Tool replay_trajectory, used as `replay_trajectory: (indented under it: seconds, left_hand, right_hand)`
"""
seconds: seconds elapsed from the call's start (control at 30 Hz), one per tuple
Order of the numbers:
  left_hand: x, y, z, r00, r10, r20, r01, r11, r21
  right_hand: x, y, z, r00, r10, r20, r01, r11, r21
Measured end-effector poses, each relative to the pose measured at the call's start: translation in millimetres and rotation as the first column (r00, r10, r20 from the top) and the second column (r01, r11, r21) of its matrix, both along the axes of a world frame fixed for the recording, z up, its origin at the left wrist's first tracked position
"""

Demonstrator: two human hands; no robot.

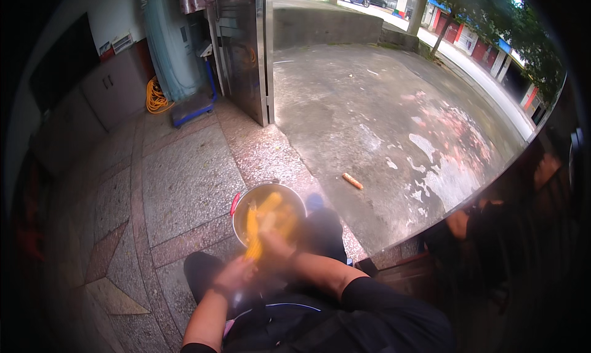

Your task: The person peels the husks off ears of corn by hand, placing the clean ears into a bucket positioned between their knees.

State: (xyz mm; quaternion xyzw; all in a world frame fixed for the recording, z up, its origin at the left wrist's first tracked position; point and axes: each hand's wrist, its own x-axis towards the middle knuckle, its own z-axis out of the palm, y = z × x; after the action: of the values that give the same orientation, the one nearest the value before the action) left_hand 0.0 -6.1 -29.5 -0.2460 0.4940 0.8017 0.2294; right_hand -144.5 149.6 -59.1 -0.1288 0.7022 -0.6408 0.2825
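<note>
A round metal pot [236,228] with a red handle stands on the floor between my knees. Several yellow ears of corn [273,201] lie inside it. My left hand [236,270] is closed around the lower end of a yellow ear of corn [253,250] at the pot's near rim. Close beside it, my right hand [276,246] reaches over the pot against the corn; blur hides its fingers, and whether it grips an ear is unclear.
On the concrete outside lies a corn cob [352,181]. A metal door [247,52] stands open ahead, near a blue platform scale [194,110] and a coiled orange hose or cable [157,96]. At the right, a dark reflective panel [461,242] shows reflections.
</note>
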Motion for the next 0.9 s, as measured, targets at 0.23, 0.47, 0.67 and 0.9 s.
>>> replay_trajectory:
  seconds: [0.23,0.47,0.67,0.9]
  left_hand:
    - [-0.4,6.8,14.6,0.999,0.020,0.040,-0.020,1.000,-0.009]
    - [-2.1,16.6,25.3,0.999,0.018,0.052,-0.017,1.000,-0.020]
    - [-0.7,9.7,15.9,0.999,-0.013,0.030,0.014,0.999,-0.029]
    - [-1.1,6.7,8.7,0.999,-0.009,0.033,0.010,0.999,-0.033]
  right_hand:
    - [7.8,9.1,16.6,0.968,0.009,-0.250,0.002,0.999,0.044]
    - [-4.1,3.3,-22.8,0.971,0.030,-0.239,0.017,0.981,0.192]
    - [-2.7,-21.6,-43.2,0.832,-0.239,0.500,0.315,0.947,-0.071]
    - [1.4,-9.4,-28.0,0.958,-0.144,0.248,0.170,0.981,-0.088]
